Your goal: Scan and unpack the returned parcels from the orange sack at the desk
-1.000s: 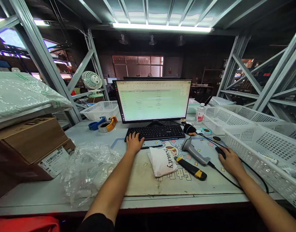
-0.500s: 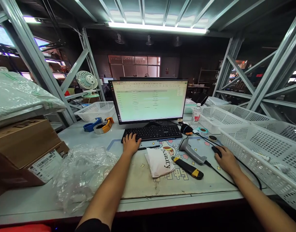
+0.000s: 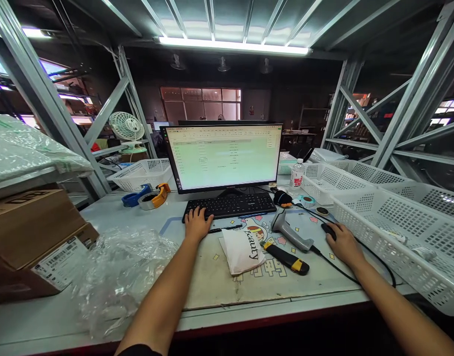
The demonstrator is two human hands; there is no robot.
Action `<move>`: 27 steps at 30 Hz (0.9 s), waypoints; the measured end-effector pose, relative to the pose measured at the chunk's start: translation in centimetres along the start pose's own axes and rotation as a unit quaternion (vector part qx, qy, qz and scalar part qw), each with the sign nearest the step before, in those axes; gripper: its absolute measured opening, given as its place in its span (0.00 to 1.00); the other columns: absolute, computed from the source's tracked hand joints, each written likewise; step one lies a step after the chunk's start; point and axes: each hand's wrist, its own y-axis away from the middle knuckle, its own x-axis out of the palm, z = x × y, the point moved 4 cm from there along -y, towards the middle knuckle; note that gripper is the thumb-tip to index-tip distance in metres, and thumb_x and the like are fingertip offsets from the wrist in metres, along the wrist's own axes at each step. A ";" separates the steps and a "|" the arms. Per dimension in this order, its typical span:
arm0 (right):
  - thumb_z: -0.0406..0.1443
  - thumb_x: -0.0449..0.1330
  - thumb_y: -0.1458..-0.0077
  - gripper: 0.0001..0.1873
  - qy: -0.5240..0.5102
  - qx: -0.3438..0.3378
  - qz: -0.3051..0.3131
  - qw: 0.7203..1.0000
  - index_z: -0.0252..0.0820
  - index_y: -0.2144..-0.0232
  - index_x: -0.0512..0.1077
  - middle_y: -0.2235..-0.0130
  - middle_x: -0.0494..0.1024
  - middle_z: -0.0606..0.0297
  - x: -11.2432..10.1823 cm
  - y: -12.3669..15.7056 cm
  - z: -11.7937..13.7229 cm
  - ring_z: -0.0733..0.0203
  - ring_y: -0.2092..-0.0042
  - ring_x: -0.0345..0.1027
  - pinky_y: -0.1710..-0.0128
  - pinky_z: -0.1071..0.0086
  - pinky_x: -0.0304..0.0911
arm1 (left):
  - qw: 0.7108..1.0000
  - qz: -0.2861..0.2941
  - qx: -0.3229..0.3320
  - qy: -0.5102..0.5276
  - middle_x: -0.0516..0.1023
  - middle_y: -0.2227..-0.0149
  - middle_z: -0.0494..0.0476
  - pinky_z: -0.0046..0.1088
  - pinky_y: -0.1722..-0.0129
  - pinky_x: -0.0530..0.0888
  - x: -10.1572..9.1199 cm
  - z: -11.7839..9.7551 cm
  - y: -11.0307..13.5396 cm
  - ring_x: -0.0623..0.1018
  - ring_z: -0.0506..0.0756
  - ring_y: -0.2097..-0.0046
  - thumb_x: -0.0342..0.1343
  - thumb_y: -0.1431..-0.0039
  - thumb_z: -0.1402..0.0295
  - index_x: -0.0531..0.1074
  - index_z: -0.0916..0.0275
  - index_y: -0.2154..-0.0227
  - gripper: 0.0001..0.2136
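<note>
Presently, the left hand (image 3: 197,225) is laid over the left end of the black keyboard (image 3: 236,205), its fingers spread across the keys. The right hand (image 3: 343,243) is curled over the black mouse (image 3: 328,230), which is partly hidden by it; how firmly the mouse is gripped cannot be told. The keyboard is placed just in front of the monitor (image 3: 227,163), on which a pale green sheet is displayed, its text too small to be read. The mouse is positioned near a white basket (image 3: 397,264) at the right.

Between the forearms, a pen (image 3: 225,229), a white packet (image 3: 242,252) printed with black lettering, a black-and-yellow utility knife (image 3: 286,258) and a grey handheld scanner (image 3: 291,233) are laid on the printed desk mat (image 3: 208,289).

Farther out, crumpled clear plastic (image 3: 119,277) is noted beside the left forearm, with a labelled cardboard box (image 3: 30,237) beyond it. A blue tape dispenser (image 3: 135,197) and an orange tape dispenser (image 3: 160,196) are set together left of the keyboard. To the right of the monitor, a bottle (image 3: 297,175) is stood upright. Behind, at the left, a fan (image 3: 126,126) is seen; overhead, a tube light (image 3: 232,45) is lit.
</note>
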 end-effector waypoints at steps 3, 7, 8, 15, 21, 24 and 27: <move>0.42 0.52 0.34 0.26 0.007 0.003 0.005 1.000 0.40 0.38 0.74 0.38 0.74 0.48 -0.2 0.1 0.2 0.42 0.41 0.73 0.38 0.50 0.69 | 1.000 0.000 0.000 -0.001 0.62 0.26 0.67 0.55 0.25 0.55 0.0 0.0 0.0 0.58 0.72 0.25 0.45 0.27 0.51 0.67 0.63 0.30 0.31; 0.42 0.51 0.33 0.27 0.006 -0.001 0.008 1.000 0.40 0.38 0.74 0.38 0.74 0.47 -0.2 0.2 0.3 0.41 0.41 0.72 0.39 0.49 0.69 | 1.000 -0.001 -0.001 -0.007 0.62 0.26 0.67 0.54 0.25 0.55 -0.1 -0.1 0.0 0.59 0.72 0.25 0.45 0.27 0.51 0.67 0.63 0.30 0.30; 0.42 0.51 0.33 0.26 0.006 -0.001 0.008 1.000 0.39 0.38 0.74 0.38 0.74 0.47 -0.2 0.2 0.2 0.41 0.41 0.72 0.38 0.49 0.68 | 1.000 -0.001 -0.001 -0.009 0.63 0.26 0.67 0.54 0.25 0.55 -0.1 -0.1 0.1 0.59 0.72 0.25 0.45 0.26 0.51 0.67 0.63 0.30 0.30; 0.42 0.51 0.33 0.26 0.006 -0.006 0.000 1.000 0.40 0.39 0.75 0.38 0.74 0.47 0.0 0.1 0.1 0.42 0.42 0.72 0.38 0.49 0.68 | 1.000 -0.002 0.000 -0.004 0.62 0.26 0.67 0.54 0.25 0.54 0.0 0.0 0.1 0.59 0.72 0.25 0.45 0.26 0.51 0.67 0.64 0.30 0.30; 0.44 0.52 0.34 0.27 0.006 0.011 0.012 1.000 0.43 0.38 0.75 0.37 0.74 0.50 -0.3 0.2 0.2 0.42 0.42 0.72 0.40 0.51 0.69 | 1.000 -0.007 0.002 0.006 0.62 0.26 0.67 0.55 0.25 0.54 0.2 0.2 0.0 0.58 0.72 0.25 0.45 0.26 0.51 0.67 0.63 0.30 0.30; 0.44 0.52 0.35 0.27 -0.001 0.003 0.007 1.000 0.43 0.39 0.75 0.38 0.75 0.49 -0.3 0.3 0.0 0.42 0.41 0.73 0.40 0.51 0.69 | 1.000 -0.009 0.000 0.005 0.63 0.26 0.67 0.55 0.25 0.55 0.2 0.1 0.0 0.59 0.72 0.25 0.46 0.27 0.51 0.67 0.63 0.31 0.30; 0.44 0.53 0.37 0.27 -0.015 -0.012 -0.004 1.000 0.43 0.41 0.76 0.39 0.76 0.50 -0.2 0.2 -0.2 0.42 0.42 0.74 0.40 0.49 0.70 | 1.000 -0.007 -0.002 0.009 0.63 0.26 0.66 0.55 0.25 0.55 0.1 0.0 0.1 0.59 0.72 0.25 0.46 0.27 0.51 0.68 0.62 0.31 0.29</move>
